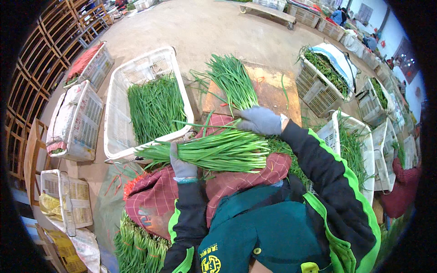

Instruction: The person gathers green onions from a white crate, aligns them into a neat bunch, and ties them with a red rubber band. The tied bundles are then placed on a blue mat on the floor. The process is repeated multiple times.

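A thick bunch of green leafy stalks, apparently garlic chives (222, 150), lies across my lap with its pale ends to the right. My left hand (182, 163), in a grey glove, grips it near the leafy end. My right hand (261, 120), gloved too, is above the bunch's pale ends, beside loose blades; whether its fingers pinch any is unclear. Just beyond it, a second bunch of chives (232, 80) rests on a worn wooden board (273, 85), its stalk ends close to my right hand. A maroon checked cloth (153, 201) covers my legs.
A white plastic crate (112, 133) with chives stands front left. Bundled chives (136, 245) lie by my left leg. Another chive-filled crate (367, 160) is at my right. Covered crates (76, 119) line the left; a flat trolley (268, 13) and people are farther off.
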### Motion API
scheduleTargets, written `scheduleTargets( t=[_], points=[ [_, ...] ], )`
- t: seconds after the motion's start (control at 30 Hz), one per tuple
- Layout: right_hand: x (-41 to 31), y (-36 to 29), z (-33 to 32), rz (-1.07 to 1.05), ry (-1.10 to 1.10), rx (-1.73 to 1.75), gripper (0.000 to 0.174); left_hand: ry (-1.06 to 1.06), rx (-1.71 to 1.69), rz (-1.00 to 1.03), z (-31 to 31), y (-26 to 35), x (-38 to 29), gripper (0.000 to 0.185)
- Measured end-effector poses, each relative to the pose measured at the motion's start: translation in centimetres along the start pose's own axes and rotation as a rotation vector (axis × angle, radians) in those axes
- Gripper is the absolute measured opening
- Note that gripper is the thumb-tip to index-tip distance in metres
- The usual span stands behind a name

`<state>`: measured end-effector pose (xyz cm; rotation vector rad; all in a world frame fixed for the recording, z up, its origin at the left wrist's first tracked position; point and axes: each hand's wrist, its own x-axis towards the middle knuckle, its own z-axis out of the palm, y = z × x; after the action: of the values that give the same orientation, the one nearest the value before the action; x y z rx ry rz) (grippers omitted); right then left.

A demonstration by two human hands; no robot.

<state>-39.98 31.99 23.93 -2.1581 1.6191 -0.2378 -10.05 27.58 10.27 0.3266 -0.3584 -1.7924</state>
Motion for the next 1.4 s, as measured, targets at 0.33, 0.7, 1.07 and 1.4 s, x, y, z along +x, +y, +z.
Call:
scheduleTargets(
  t=[0.33,0.7,1.07,1.4],
  points=[
    [-8.6,-6.1,6.6,-0.047,0.179,-0.163,0.128,0.193,0.236,0.022,2.7,0.8,-0.3,0.035],
    [-5.1,-1.2,5.8,0.339,0.057,0.625,0.083,-0.178,1.571,0.584,11.9,-0.7,9.1,0.031],
    [-5.7,-3.6,10.9,0.113,0.676,0.099,0.048,-0.106,0.038,-0.036,11.0,3.0,2.3,0.016],
    [-6.2,-4.5,9.3,-0.03,0.368,-0.303,0.04,0.13,-0.152,0.071,-0.1,1.9,-4.3,0.023]
  ],
)
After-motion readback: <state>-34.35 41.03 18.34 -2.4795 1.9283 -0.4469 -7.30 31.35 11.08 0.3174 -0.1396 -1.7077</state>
